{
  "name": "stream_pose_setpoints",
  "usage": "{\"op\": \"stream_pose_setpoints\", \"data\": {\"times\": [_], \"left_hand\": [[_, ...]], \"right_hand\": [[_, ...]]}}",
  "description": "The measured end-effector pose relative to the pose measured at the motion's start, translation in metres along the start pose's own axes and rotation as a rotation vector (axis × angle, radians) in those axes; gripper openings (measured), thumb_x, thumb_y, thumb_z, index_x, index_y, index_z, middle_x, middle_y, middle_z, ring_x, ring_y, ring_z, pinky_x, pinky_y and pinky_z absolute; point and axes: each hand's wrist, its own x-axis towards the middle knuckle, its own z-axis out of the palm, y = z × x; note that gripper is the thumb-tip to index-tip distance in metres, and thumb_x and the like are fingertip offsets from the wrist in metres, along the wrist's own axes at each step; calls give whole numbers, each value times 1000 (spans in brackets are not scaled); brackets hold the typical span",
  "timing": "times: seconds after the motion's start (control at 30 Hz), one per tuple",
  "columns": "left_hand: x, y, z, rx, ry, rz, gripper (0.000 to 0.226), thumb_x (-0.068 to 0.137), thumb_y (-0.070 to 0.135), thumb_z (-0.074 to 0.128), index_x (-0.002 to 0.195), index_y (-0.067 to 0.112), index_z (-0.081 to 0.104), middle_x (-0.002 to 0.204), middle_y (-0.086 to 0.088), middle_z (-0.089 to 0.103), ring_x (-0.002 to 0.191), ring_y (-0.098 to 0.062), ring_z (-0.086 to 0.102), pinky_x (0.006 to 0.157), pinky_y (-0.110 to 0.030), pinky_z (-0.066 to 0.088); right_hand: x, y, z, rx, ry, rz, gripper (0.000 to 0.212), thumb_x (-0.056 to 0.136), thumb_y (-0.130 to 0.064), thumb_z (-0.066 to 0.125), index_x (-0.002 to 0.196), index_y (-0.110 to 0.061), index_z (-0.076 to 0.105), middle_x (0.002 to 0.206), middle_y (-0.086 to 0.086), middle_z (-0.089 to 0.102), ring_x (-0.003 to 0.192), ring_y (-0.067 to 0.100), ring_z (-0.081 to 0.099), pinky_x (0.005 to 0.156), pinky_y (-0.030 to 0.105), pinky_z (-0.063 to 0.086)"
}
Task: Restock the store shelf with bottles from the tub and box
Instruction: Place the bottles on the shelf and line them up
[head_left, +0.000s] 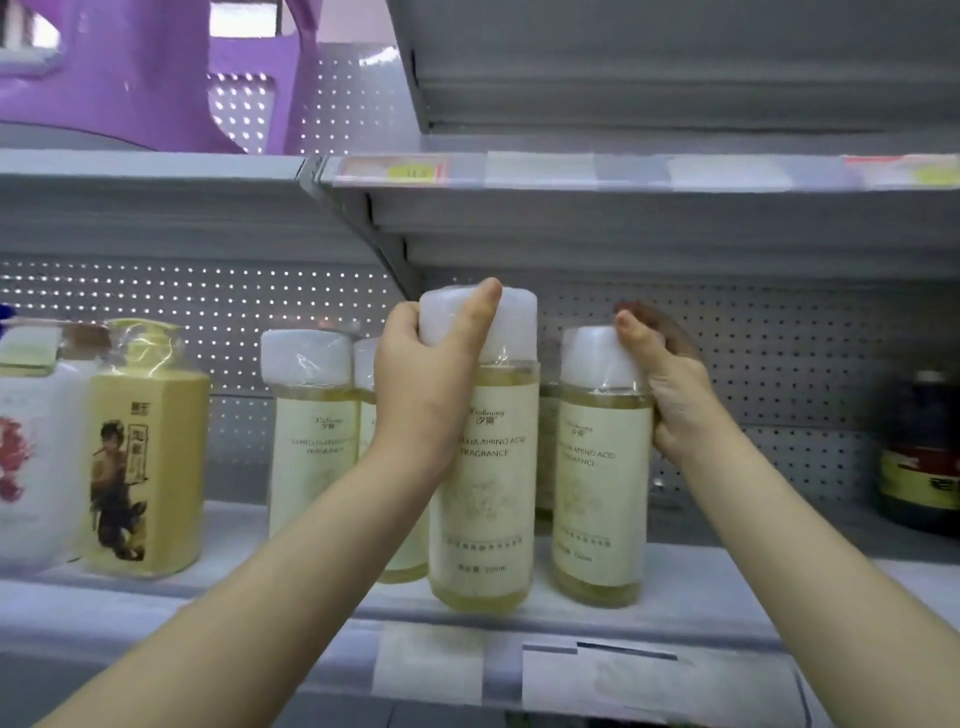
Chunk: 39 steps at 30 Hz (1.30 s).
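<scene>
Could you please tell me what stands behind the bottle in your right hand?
A sliver of another bottle shows past the held bottle on its left; the rest is covered. Behind both is the perforated back panel.

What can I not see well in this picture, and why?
Head view only.
- Tub and box: outside the frame.
- Right hand: fingers partly behind the white-capped clear yellowish plastic bottle.
- Dark glass bottle: cut by the right edge.
- Yellow-and-red price tag: blurred, unreadable.
</scene>
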Motion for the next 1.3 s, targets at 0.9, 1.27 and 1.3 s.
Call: {"op": "stream_pose_setpoints", "data": {"times": [0.9, 1.27, 1.3], "left_hand": [[0, -8, -2, 30, 12, -30, 43, 80, 54, 69, 78, 18, 45, 72, 4, 45, 63, -10, 43, 59, -27, 41], [3, -11, -3, 4, 5, -19, 46, 79, 55, 70, 78, 17, 45, 70, 3, 44, 62, -12, 41, 59, -30, 40], [3, -11, -3, 0, 2, -19, 46, 78, 55, 70, 78, 17, 45, 70, 3, 44, 62, -12, 41, 59, -30, 40]], "right_hand": [[-45, 45, -51, -794, -297, 321, 112, 65, -14, 88, 142, -45, 15, 116, -11, 62, 107, 9, 63, 96, 42, 53], [-24, 71, -43, -882, -276, 248, 77, 77, -11, 80, 137, -33, 36, 107, -13, 62, 96, 7, 63, 71, 24, 55], [-22, 73, -42, -883, -273, 248, 77, 78, -10, 79, 138, -32, 35, 104, -16, 60, 95, 6, 63, 68, 19, 53]]}}
